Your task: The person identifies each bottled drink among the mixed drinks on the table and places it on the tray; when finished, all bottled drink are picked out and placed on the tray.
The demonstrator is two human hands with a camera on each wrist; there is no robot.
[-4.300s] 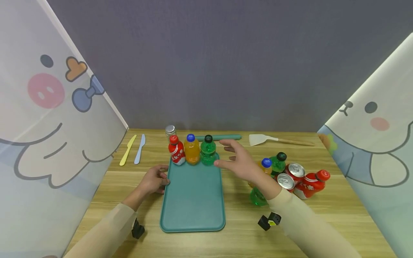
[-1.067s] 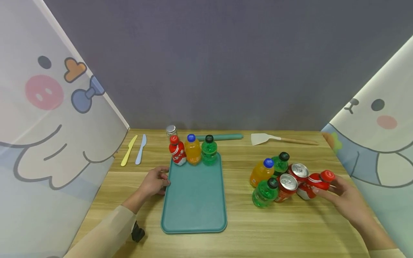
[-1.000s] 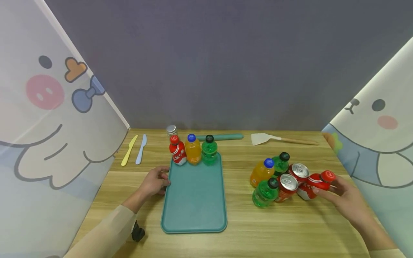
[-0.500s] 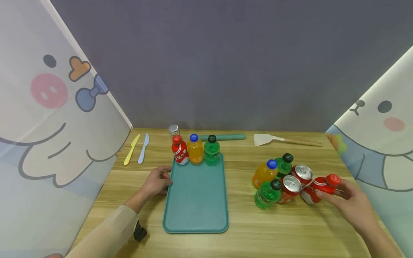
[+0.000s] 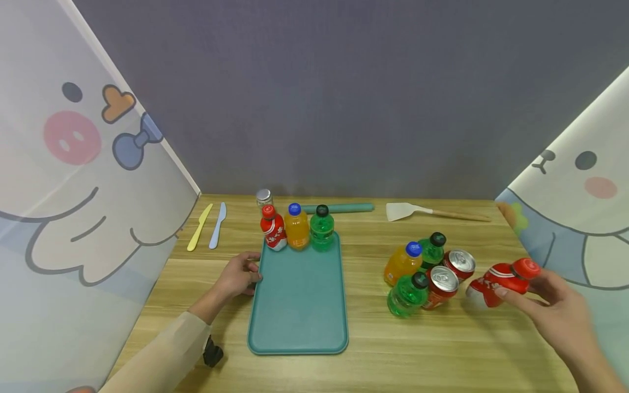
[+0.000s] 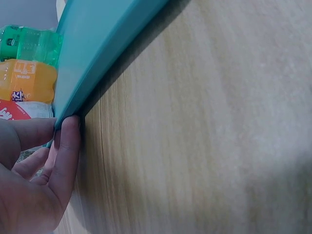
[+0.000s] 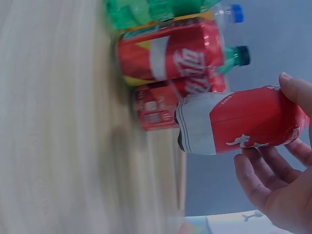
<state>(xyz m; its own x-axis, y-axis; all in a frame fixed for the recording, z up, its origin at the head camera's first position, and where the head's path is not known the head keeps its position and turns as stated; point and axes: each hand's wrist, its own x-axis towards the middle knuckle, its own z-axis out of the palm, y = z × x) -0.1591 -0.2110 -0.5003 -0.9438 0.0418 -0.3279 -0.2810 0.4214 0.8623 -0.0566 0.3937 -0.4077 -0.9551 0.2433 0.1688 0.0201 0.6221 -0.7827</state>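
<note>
Because the right hand (image 5: 557, 314) pinches the tilted red plastic bottle (image 5: 496, 277) only loosely between curled fingertips (image 7: 292, 90), it could slip onto the red cans (image 5: 444, 275) just beside them.

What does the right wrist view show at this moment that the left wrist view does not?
Only the right wrist view shows the right hand gripping a red bottle lifted off the table, with two red cans and parts of green and orange bottles behind. Only the left wrist view shows the left hand with fingers at the edge of the teal tray, plus the green bottle, orange bottle and part of a red-labelled one standing on it. Both show the wooden table.
</note>
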